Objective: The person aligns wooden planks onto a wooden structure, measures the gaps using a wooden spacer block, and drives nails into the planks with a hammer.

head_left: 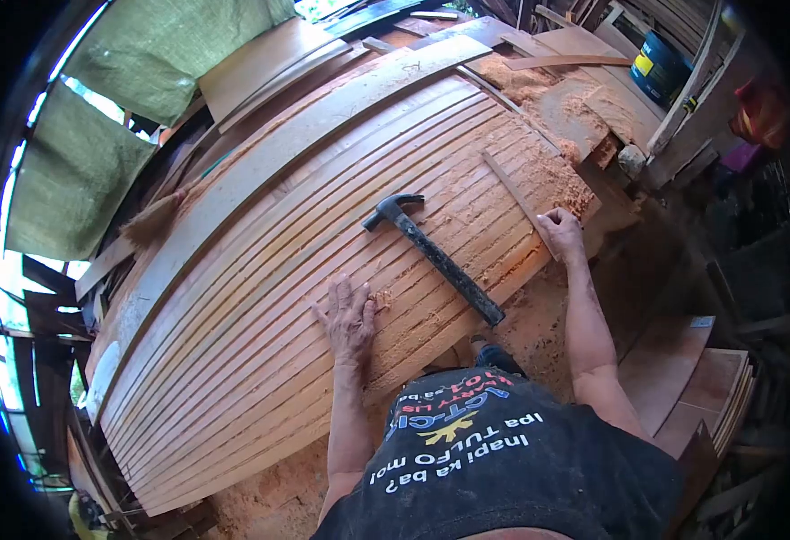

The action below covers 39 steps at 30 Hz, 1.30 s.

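Note:
A wide wooden board (260, 297) with many parallel grooves fills the middle, sprinkled with sawdust toward the right. My left hand (351, 322) lies on it, fingers spread, holding nothing. At the board's right part, my right hand (561, 232) pinches the lower end of a thin wooden strip (514, 193), which slants up and left across the grooves. Between my hands a hammer (440, 261) rests on the board, its head at the upper left and its dark handle pointing down right.
A long pale plank (233, 171) lies across the board's far side. Beyond its left part is a brush (154, 220). Sawdust piles (539, 85) and a blue drum (660, 67) are at the upper right. Stacked panels (714, 396) stand at lower right.

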### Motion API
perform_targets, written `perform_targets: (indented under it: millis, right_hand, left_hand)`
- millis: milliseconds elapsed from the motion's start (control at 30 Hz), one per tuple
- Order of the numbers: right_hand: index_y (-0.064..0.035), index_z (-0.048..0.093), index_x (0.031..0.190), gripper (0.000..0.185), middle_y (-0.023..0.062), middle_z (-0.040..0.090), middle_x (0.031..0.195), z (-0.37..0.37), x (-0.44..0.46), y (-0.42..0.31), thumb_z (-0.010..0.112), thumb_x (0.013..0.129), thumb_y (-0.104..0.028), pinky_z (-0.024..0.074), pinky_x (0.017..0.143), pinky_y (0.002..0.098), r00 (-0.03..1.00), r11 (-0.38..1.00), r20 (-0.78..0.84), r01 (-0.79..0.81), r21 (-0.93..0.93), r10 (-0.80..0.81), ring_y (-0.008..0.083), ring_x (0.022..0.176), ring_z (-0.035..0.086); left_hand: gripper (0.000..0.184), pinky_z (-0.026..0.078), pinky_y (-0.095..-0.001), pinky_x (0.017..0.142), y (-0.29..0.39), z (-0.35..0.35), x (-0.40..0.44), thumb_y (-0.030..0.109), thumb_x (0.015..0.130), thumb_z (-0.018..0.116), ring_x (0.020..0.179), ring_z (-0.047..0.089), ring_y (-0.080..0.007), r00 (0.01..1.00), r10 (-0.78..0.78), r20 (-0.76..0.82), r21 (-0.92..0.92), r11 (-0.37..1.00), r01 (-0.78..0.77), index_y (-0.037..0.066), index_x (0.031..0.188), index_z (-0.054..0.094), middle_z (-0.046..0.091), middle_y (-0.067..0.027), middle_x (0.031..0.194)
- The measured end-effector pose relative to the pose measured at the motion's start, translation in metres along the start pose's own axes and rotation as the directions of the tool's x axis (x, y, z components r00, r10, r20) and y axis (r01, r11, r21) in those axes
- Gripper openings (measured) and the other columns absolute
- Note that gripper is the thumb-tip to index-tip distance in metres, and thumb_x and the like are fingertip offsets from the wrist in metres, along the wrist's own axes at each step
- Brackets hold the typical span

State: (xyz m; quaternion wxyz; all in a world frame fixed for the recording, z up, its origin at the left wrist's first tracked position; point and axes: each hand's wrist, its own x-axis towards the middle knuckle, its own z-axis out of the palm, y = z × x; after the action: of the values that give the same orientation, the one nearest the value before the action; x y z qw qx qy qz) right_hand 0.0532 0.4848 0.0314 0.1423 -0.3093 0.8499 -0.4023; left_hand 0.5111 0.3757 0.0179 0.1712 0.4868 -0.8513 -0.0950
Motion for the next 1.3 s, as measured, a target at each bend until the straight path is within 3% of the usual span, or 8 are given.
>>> perform_targets:
  millis: [300,467,567,733,833,900,1067,1300]
  right_hand:
    - [-0.0006,0.069,0.099,0.023,0.0073,0.069,0.081,-0.001,0.016,0.005,0.067,0.089,-0.021,0.0498,0.065,0.0276,0.982,0.944,-0.051,0.188,0.271,-0.181,0.0127,0.071,0.063]
    - [0.0017,0.066,0.086,0.021,0.0043,0.059,0.064,-0.015,-0.049,-0.064,0.057,0.096,-0.015,0.0415,0.052,0.0258,0.825,0.862,0.447,0.090,0.499,-0.345,0.0101,0.055,0.053]
    - [0.0021,0.067,0.094,0.015,0.0058,0.065,0.072,0.006,-0.080,-0.073,0.060,0.093,-0.011,0.0482,0.062,0.0250,0.562,0.844,0.746,-0.147,0.515,-0.358,0.0106,0.066,0.059]
    - [0.0038,0.067,0.101,0.017,0.0068,0.069,0.080,0.041,-0.098,-0.094,0.063,0.090,-0.008,0.0521,0.066,0.0244,0.125,0.902,0.909,-0.127,0.413,-0.398,0.0109,0.071,0.064]
    - [0.0033,0.068,0.100,0.016,0.0068,0.069,0.080,0.057,-0.098,-0.118,0.065,0.090,-0.009,0.0526,0.066,0.0245,-0.003,0.898,0.899,-0.056,0.437,-0.438,0.0110,0.072,0.064]
    - [0.0038,0.068,0.100,0.019,0.0068,0.069,0.080,0.069,-0.096,-0.136,0.067,0.090,-0.012,0.0529,0.067,0.0251,-0.068,0.896,0.894,0.015,0.444,-0.442,0.0117,0.073,0.065]
    - [0.0055,0.067,0.102,0.020,0.0088,0.069,0.082,0.095,-0.105,-0.184,0.066,0.090,-0.011,0.0518,0.066,0.0247,-0.067,0.867,0.869,0.056,0.494,-0.491,0.0127,0.072,0.064]
    - [0.0026,0.062,0.112,0.022,0.0099,0.066,0.108,0.217,-0.181,-0.221,0.060,0.095,-0.012,0.0458,0.092,0.0280,0.171,0.705,0.688,0.080,0.704,-0.706,0.0161,0.101,0.061]
  left_hand:
    - [0.042,0.009,-0.0660,0.112,-0.004,0.008,0.003,0.037,0.093,0.057,0.143,0.027,-0.0299,0.995,-0.056,-0.082,-0.137,0.990,0.044,0.020,0.131,0.059,0.041,-0.0088,0.150]
    - [0.049,0.011,-0.0668,0.111,-0.023,-0.016,-0.035,0.039,0.094,0.056,0.144,0.024,-0.0331,0.922,-0.344,-0.180,-0.004,0.937,0.349,0.017,0.137,0.052,0.033,-0.0106,0.153]
    - [0.055,0.010,-0.0678,0.109,-0.064,-0.010,-0.113,0.039,0.095,0.053,0.144,0.024,-0.0353,0.711,-0.578,-0.400,-0.001,0.776,0.630,0.014,0.143,0.043,0.030,-0.0169,0.154]
    - [0.064,0.016,-0.0573,0.114,-0.041,-0.035,-0.291,0.041,0.096,0.051,0.143,0.024,-0.0363,0.061,-0.735,-0.676,-0.163,0.229,0.960,0.005,0.147,0.034,0.029,-0.0227,0.153]
    - [0.071,0.025,-0.0426,0.113,0.016,0.000,-0.393,0.048,0.098,0.043,0.141,0.029,-0.0367,-0.436,-0.838,-0.328,-0.534,-0.217,0.817,-0.004,0.145,0.032,0.033,-0.0239,0.150]
    - [0.072,0.031,-0.0427,0.109,0.076,0.047,-0.434,0.050,0.098,0.039,0.134,0.038,-0.0373,-0.528,-0.848,-0.042,-0.607,-0.398,0.687,-0.005,0.144,0.034,0.039,-0.0249,0.146]
    - [0.069,0.039,-0.0421,0.100,0.214,0.178,-0.460,0.052,0.096,0.042,0.120,0.048,-0.0344,-0.320,-0.538,0.780,-0.378,-0.812,0.445,-0.003,0.139,0.042,0.048,-0.0225,0.137]
    - [0.066,0.050,-0.0414,0.086,0.141,0.181,-0.478,0.053,0.094,0.047,0.100,0.063,-0.0304,-0.194,-0.479,0.856,-0.396,-0.848,0.352,0.000,0.132,0.054,0.060,-0.0190,0.124]
